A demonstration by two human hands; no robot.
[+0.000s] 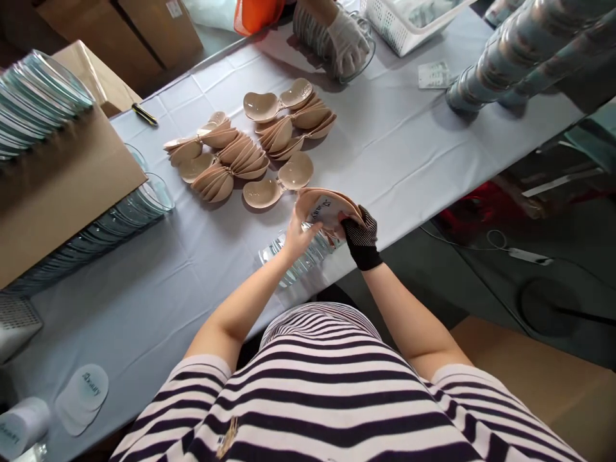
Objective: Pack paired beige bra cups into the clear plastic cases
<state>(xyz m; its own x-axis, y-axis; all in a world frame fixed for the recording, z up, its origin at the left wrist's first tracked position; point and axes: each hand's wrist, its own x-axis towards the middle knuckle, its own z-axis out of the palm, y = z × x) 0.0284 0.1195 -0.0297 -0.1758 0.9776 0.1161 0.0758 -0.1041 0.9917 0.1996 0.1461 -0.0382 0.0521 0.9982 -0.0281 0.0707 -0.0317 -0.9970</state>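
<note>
Right at the near edge of the tabletop point(414, 147), both hands were clamped on a beige cup pair point(327, 204), held just above a stack of clear shells point(301, 256). Bare left hand point(299, 236) gripped it from below, gloved right hand point(362, 236) pinched the right side. It looked like a thin, rounded, skin-toned pad with a white printed liner facing up. More cups point(255, 151) sat fanned in piles further back on the tabletop, well apart from a co-worker's gloved hand point(347, 40).
</note>
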